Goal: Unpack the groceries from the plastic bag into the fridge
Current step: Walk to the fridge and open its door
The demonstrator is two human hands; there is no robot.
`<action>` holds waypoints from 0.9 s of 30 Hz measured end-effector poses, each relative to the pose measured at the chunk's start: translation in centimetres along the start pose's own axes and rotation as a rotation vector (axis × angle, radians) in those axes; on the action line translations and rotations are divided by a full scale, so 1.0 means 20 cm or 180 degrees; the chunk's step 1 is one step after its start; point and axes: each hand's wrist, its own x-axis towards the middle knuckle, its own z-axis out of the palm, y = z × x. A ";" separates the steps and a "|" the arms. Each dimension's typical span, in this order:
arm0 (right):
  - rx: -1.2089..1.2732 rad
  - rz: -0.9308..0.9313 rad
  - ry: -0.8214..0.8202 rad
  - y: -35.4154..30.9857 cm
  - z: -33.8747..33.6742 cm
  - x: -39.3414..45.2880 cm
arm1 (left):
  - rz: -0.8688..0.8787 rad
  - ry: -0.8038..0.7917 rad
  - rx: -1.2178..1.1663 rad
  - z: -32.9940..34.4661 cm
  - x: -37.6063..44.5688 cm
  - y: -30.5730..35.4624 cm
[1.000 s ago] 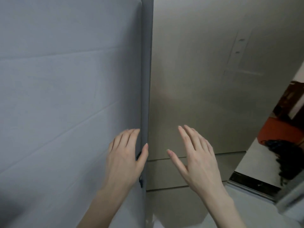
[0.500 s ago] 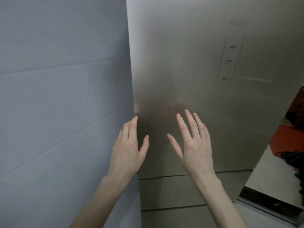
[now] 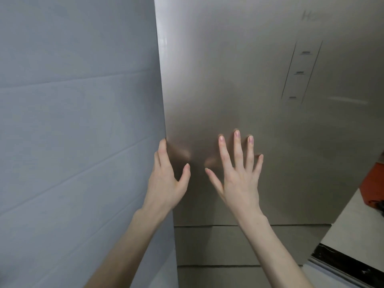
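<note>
here, at the fridge front, seen from the head camera looking forward and down.
fridge door: the brushed metal fridge door [image 3: 239,84] fills the middle and right of the view, shut flush at its left edge against the grey side panel [image 3: 79,121].
door markings: a narrow control strip [image 3: 301,73] with three small dark marks sits high on the right of the door; faint lettering shows near the top right, too blurred to read.
lower drawers: two horizontal seams below the door mark the drawer fronts [image 3: 228,246], one above the other.
left hand: the left hand [image 3: 168,179] lies along the door's left edge, fingers straight and close together pointing up, the fingertips at the seam between door and side panel; the thumb is spread to the right and touches the door face. it holds nothing.
right hand: the right hand [image 3: 241,175] is flat on the door face, just right of the left hand, all four fingers straight and fanned apart, thumb stretched out to the left. it holds nothing.
reflections: dull reflections of both hands show in the metal between the thumbs.
right edge: past the door's right side a pale floor [image 3: 353,231], a dark strip [image 3: 342,262] and something orange [image 3: 374,188] are visible; i cannot tell what the orange thing is.
groceries and bag: not seen in this view.
</note>
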 end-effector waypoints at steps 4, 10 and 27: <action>0.0062 -0.0032 -0.0061 0.02 -0.02 -0.01 | -0.0013 -0.0158 0.0039 -0.02 0.00 -0.01; 0.0078 -0.0074 -0.0159 0.03 -0.10 -0.06 | 0.0011 -0.0273 0.0006 -0.09 -0.07 0.01; 0.0498 0.0297 -0.0355 0.00 -0.72 -0.51 | 0.0774 -0.0626 0.0002 -0.41 -0.73 0.31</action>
